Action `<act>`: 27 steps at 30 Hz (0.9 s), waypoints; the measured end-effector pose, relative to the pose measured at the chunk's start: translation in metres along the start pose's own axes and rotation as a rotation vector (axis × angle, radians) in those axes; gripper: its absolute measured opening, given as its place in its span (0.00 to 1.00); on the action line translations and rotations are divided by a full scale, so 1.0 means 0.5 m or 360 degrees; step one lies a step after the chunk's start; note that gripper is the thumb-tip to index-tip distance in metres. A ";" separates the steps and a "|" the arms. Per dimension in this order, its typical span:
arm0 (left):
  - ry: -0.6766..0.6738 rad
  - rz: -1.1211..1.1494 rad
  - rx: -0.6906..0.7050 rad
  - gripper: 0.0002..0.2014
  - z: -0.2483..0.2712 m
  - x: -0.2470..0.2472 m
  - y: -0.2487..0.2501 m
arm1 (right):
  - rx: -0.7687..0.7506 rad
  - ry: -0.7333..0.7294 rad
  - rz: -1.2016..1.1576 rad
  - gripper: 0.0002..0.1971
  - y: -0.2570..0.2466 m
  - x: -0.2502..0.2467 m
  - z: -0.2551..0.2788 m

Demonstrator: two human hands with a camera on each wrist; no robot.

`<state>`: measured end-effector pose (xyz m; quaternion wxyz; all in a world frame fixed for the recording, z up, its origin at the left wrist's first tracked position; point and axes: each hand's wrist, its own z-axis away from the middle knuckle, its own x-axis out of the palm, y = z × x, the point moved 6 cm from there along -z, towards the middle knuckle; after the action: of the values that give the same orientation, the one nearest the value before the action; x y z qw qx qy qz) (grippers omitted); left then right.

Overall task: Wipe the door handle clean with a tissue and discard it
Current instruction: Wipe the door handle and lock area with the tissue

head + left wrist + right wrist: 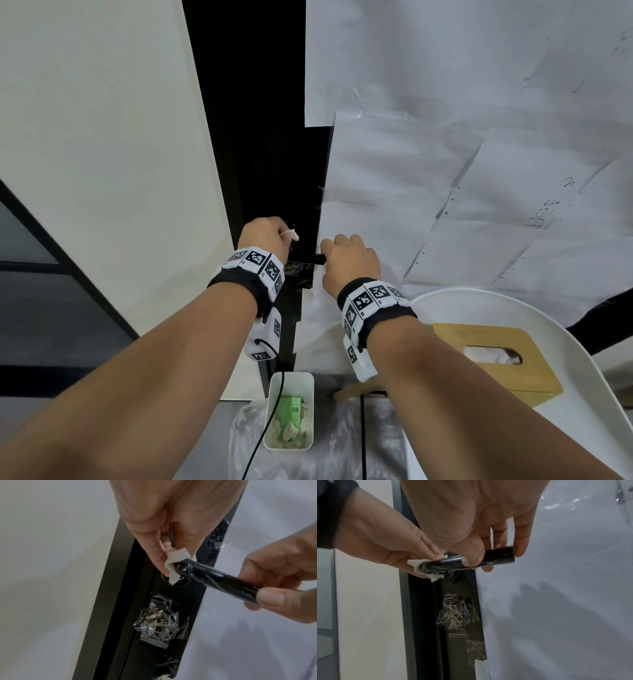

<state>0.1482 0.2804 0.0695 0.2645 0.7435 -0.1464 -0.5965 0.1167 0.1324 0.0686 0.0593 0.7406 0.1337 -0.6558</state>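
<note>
A black door handle (217, 580) (498, 556) (310, 259) sticks out from a black door edge plate. My left hand (263, 236) (171, 555) pinches a small white tissue (173, 563) (419, 564) (291, 235) against the inner end of the handle, near its round base. Thumb and fingers of my right hand (349, 255) (481, 558) (274, 588) curl round the outer end of the handle. Water droplets and streaks show on the handle.
Crumpled clear tape (159, 620) (453, 614) sits on the plate below the handle. White paper sheets (445, 154) cover the door. Below stands a white bin (291, 411) holding green and white waste. A wooden tissue box (496, 359) rests on a white round table (582, 377).
</note>
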 end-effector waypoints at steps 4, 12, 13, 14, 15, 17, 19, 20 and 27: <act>-0.0153 0.0004 0.0023 0.10 0.001 -0.003 0.006 | 0.0008 -0.0015 0.0013 0.14 -0.001 -0.002 0.000; -0.0289 0.0094 -0.0045 0.07 0.034 -0.007 -0.016 | 0.0018 -0.0011 0.0012 0.14 -0.004 -0.004 0.003; -0.0287 0.0125 -0.0038 0.06 0.040 -0.007 -0.023 | 0.0018 -0.0009 0.0015 0.14 -0.005 -0.004 0.003; -0.0257 0.0153 -0.0010 0.06 0.043 -0.009 -0.027 | 0.0018 -0.0011 0.0018 0.14 -0.005 -0.003 0.003; -0.0227 0.0170 0.0014 0.05 0.050 -0.014 -0.029 | 0.0018 -0.0017 0.0022 0.13 -0.005 -0.003 0.003; -0.0144 0.0187 0.0023 0.06 0.055 -0.026 -0.030 | 0.0016 -0.0023 0.0027 0.12 -0.005 -0.004 0.002; -0.0044 0.0196 0.0019 0.08 0.055 -0.036 -0.027 | 0.0018 -0.0014 0.0029 0.12 -0.004 -0.005 0.002; 0.0002 0.0218 0.0009 0.09 0.055 -0.041 -0.023 | 0.0018 -0.0011 0.0031 0.12 -0.004 -0.005 0.002; -0.0021 0.0209 0.0051 0.10 0.059 -0.024 0.012 | 0.0016 0.0007 0.0047 0.13 -0.006 -0.006 0.005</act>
<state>0.1172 0.2755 0.0779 0.2902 0.7325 -0.2063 -0.5802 0.1133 0.1345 0.0714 0.0650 0.7443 0.1195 -0.6538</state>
